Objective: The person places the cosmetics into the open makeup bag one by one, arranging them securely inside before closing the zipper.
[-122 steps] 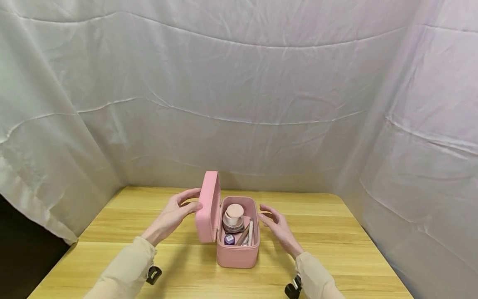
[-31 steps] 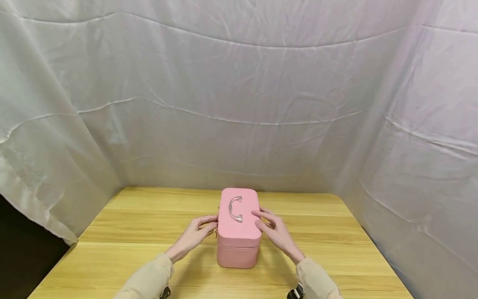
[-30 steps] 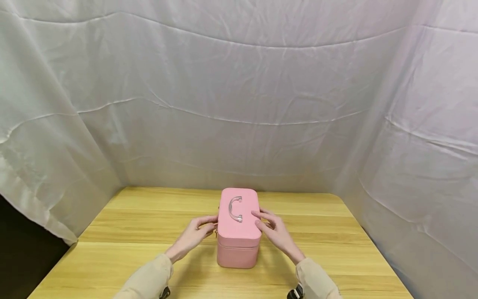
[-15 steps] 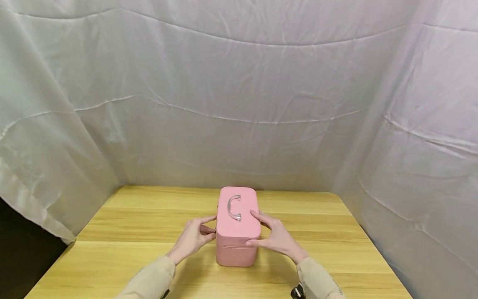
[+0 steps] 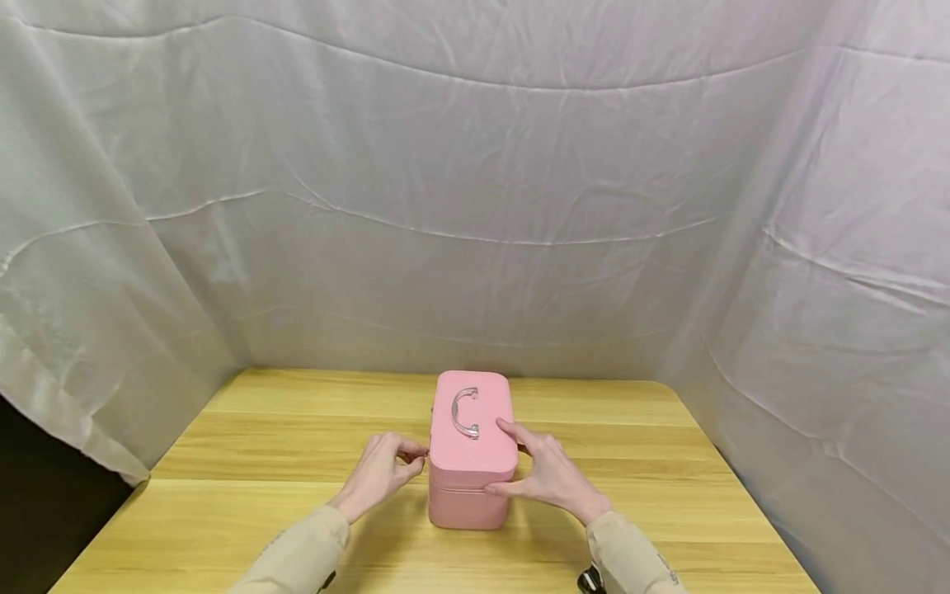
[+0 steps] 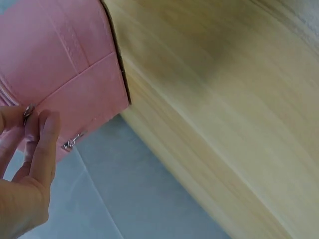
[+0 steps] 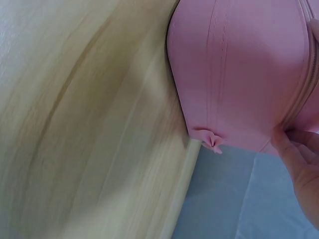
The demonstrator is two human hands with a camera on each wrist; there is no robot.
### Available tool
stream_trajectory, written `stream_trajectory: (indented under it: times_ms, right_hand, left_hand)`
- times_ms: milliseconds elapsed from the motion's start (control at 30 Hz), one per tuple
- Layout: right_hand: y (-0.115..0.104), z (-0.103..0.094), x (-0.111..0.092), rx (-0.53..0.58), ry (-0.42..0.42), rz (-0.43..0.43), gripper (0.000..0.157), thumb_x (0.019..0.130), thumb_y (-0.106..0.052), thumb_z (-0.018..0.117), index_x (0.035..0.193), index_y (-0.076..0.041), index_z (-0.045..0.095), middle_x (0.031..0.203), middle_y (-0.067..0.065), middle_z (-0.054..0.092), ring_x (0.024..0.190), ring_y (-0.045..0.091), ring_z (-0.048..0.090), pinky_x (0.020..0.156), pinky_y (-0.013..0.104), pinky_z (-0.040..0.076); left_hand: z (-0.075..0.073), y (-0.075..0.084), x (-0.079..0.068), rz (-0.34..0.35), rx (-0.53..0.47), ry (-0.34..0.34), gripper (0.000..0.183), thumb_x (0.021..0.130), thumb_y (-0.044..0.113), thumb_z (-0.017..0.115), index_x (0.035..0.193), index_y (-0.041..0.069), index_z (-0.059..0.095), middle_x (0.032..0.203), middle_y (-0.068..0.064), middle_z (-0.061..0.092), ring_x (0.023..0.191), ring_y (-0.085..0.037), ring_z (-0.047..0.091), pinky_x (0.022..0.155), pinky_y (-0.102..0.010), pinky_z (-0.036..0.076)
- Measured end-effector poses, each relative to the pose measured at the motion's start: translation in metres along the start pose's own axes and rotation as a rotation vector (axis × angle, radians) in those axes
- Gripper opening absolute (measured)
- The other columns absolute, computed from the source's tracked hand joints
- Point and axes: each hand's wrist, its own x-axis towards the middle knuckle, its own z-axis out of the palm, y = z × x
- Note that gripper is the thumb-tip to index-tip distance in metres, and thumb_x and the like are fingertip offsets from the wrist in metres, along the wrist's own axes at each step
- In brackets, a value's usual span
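Observation:
A pink cosmetic case (image 5: 475,454) with its lid down and a silver handle (image 5: 465,412) on top stands mid-table. At its left side my left hand (image 5: 382,470) pinches a small metal zipper pull (image 6: 29,114) between thumb and fingers. Opposite, my right hand (image 5: 549,474) holds the case's near right corner, thumb along the front zip seam and a finger on the lid's edge. The right wrist view shows that thumb pressing by the zipper (image 7: 311,74). The case's contents are hidden under the lid.
The case stands on a wooden table (image 5: 297,412). Grey-white cloth (image 5: 475,206) hangs behind and at both sides. A second metal fitting (image 6: 72,142) hangs on the case's side, and a pink bow-like tab (image 7: 210,140) on another face.
The lid, raised at left four seconds ago above cosmetics, has come down. My right thumb has slid from the top to the front seam. My left fingers have drawn together on the zipper pull.

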Motion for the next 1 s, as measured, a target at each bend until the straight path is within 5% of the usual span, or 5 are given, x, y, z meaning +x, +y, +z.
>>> stream_trajectory:
  times_ms: [233, 633, 800, 1000]
  right_hand:
    - [-0.002, 0.001, -0.002, -0.070, -0.005, 0.013, 0.094, 0.069, -0.050, 0.089, 0.147, -0.012, 0.051, 0.139, 0.010, 0.064, 0.116, 0.026, 0.069, 0.103, 0.054, 0.046]
    - [-0.003, 0.003, -0.002, -0.050, 0.031, 0.024, 0.093, 0.069, -0.055, 0.087, 0.144, -0.011, 0.054, 0.135, 0.012, 0.067, 0.115, 0.024, 0.070, 0.103, 0.055, 0.047]
    - [-0.003, 0.002, -0.001, -0.052, 0.041, 0.030, 0.093, 0.068, -0.053, 0.088, 0.143, -0.011, 0.054, 0.133, 0.013, 0.068, 0.115, 0.026, 0.070, 0.103, 0.057, 0.047]
    - [-0.003, 0.005, -0.001, -0.050, 0.035, 0.027, 0.092, 0.068, -0.052, 0.089, 0.143, -0.011, 0.054, 0.135, 0.014, 0.066, 0.116, 0.026, 0.070, 0.102, 0.054, 0.052]
  left_hand:
    - [-0.007, -0.003, -0.001, 0.065, 0.011, -0.085, 0.011, 0.090, 0.008, 0.071, 0.085, 0.009, 0.080, 0.074, 0.001, 0.075, 0.065, 0.004, 0.056, 0.062, -0.016, 0.047]
    - [-0.019, -0.012, -0.012, 0.249, 0.010, -0.176, 0.013, 0.094, 0.016, 0.070, 0.095, 0.010, 0.081, 0.080, 0.006, 0.075, 0.071, 0.007, 0.057, 0.064, -0.016, 0.052]
    - [-0.020, -0.014, -0.016, 0.395, -0.021, -0.199, 0.011, 0.092, 0.013, 0.072, 0.095, 0.009, 0.082, 0.074, 0.009, 0.066, 0.063, 0.010, 0.047, 0.057, -0.011, 0.048]
    - [-0.017, -0.012, -0.019, 0.621, 0.138, -0.134, 0.010, 0.086, 0.011, 0.077, 0.092, 0.015, 0.083, 0.071, 0.013, 0.063, 0.060, 0.013, 0.039, 0.055, -0.001, 0.033]
